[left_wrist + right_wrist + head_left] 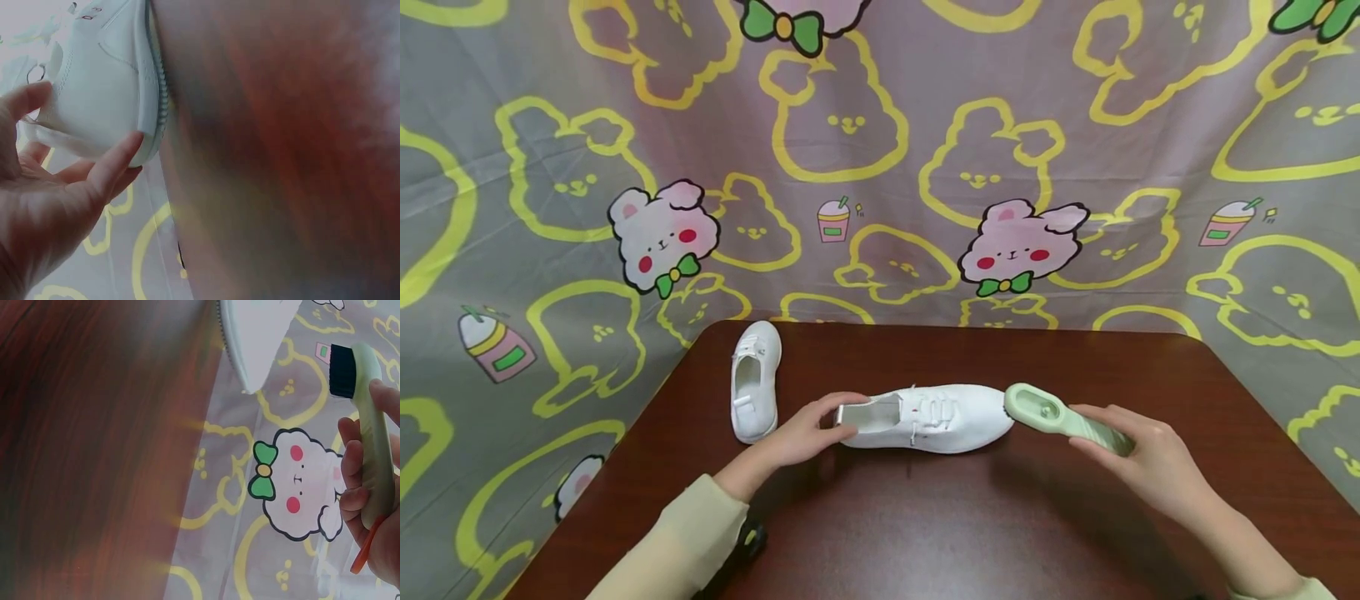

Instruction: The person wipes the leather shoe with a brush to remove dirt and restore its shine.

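A white lace-up shoe (955, 417) lies sideways across the middle of the table, toe to the right. My left hand (816, 427) grips it at the heel, thumb and fingers on either side of the opening; the left wrist view shows the heel of the shoe (100, 94) between them. In my right hand (1150, 454) is a pale green brush (1037, 407), held by its handle. Its head overlaps the shoe's toe in the head view. Dark bristles (342, 372) show in the right wrist view, facing the toe side, with the fingers curled round the handle.
A second white shoe (756, 383) rests at the table's back left, beyond my left hand. The dark red-brown table (910, 525) ends at a curtain (880, 250) printed with cartoon animals. A small dark object (750, 537) is partly hidden beside the left sleeve.
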The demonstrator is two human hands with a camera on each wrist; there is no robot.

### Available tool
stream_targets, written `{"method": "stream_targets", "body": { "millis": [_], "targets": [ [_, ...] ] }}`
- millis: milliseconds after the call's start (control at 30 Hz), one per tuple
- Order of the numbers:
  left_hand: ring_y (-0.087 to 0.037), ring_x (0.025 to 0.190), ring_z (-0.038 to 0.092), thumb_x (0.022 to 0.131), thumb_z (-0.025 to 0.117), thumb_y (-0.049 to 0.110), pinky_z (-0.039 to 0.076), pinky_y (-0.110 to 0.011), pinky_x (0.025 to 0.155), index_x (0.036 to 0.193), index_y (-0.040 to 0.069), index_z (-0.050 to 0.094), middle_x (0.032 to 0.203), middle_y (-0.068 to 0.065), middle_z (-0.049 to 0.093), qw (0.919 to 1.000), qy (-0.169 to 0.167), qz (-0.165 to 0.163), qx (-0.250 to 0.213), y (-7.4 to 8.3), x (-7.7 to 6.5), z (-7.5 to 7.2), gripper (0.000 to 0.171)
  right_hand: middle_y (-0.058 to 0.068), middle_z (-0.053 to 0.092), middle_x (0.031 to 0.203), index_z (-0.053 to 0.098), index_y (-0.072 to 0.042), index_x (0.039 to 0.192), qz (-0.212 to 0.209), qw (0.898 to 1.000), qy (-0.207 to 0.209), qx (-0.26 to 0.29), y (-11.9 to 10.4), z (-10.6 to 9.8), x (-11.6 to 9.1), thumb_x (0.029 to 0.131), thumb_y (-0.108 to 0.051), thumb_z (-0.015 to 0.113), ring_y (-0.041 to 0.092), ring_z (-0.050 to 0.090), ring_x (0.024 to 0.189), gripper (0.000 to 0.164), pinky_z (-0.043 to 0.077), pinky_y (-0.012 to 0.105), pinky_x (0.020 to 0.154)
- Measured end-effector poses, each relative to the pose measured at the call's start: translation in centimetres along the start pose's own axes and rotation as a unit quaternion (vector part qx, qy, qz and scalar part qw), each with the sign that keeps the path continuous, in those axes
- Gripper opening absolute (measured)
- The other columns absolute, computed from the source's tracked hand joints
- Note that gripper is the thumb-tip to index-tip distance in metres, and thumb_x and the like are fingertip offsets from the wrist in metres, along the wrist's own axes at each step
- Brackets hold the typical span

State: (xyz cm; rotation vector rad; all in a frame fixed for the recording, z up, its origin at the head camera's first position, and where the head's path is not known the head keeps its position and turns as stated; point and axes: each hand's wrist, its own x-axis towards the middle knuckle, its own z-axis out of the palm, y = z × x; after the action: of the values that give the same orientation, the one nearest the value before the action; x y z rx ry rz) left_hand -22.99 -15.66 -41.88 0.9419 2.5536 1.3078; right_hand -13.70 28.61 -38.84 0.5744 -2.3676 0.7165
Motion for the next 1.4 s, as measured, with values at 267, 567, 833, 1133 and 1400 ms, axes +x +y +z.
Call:
{"method": "stream_targets", "body": {
  "millis": [267, 567, 833, 1133, 1400],
  "targets": [
    [-0.025, 0.103, 0.053, 0.098, 0.058, 0.013, 0.053, -0.039, 0.076, 0.133, 0.011, 0.056, 0.129, -0.015, 0.054, 0.9950, -0.014, -0.070, -0.070, 0.0, 0.9, -0.5, 0.035, -0.016, 0.064, 0.086, 0.072, -0.024, 0.111, -0.004, 1.000, -0.003, -0.001, 0.0, 0.1, 0.0, 0.069, -0.009, 0.087, 0.002, 0.049, 0.071, 0.047, 0.034, 0.017, 0.060],
    [-0.029, 0.108, 0.053, 0.098, 0.060, 0.015, 0.054, -0.040, 0.074, 0.135, 0.008, 0.051, 0.132, -0.019, 0.051, 0.9930, -0.017, -0.080, -0.084, 0.0, 1.1, -0.7, 0.039, -0.016, 0.064, 0.087, 0.072, -0.023, 0.111, -0.017, 1.000, -0.002, 0.004, -0.2, 0.2, 0.0, 0.068, -0.008, 0.087, 0.001, 0.050, 0.071, 0.048, 0.035, 0.017, 0.061],
    [-0.026, 0.118, 0.051, 0.087, 0.066, -0.007, 0.045, -0.038, 0.093, 0.134, 0.007, 0.048, 0.133, -0.013, 0.049, 0.9927, -0.097, 0.015, -0.069, -0.5, 0.3, -0.4, 0.053, -0.016, 0.064, 0.087, 0.072, -0.023, 0.111, -0.020, 1.000, -0.008, 0.007, -0.3, 0.3, 0.0, 0.068, -0.008, 0.087, 0.002, 0.050, 0.071, 0.048, 0.035, 0.016, 0.061],
    [-0.031, 0.108, 0.059, 0.080, 0.075, -0.007, 0.047, -0.036, 0.093, 0.107, 0.003, 0.053, 0.108, -0.012, 0.053, 0.9971, -0.040, 0.058, -0.030, -0.3, -0.3, 0.4, 0.036, -0.016, 0.063, 0.087, 0.072, -0.022, 0.111, -0.020, 1.000, -0.010, 0.007, -0.3, 0.3, 0.0, 0.068, -0.008, 0.088, 0.002, 0.049, 0.071, 0.048, 0.034, 0.015, 0.060],
    [-0.031, 0.094, 0.065, 0.075, 0.082, 0.000, 0.054, -0.037, 0.080, 0.096, 0.011, 0.054, 0.096, -0.005, 0.049, 0.9963, 0.062, 0.014, 0.058, 0.9, 0.8, 2.3, 0.037, -0.020, 0.062, 0.087, 0.071, -0.025, 0.111, -0.025, 1.000, -0.012, -0.004, 0.1, 0.2, 0.0, 0.068, -0.007, 0.087, -0.002, 0.049, 0.070, 0.049, 0.036, 0.016, 0.061]
  ]
}}
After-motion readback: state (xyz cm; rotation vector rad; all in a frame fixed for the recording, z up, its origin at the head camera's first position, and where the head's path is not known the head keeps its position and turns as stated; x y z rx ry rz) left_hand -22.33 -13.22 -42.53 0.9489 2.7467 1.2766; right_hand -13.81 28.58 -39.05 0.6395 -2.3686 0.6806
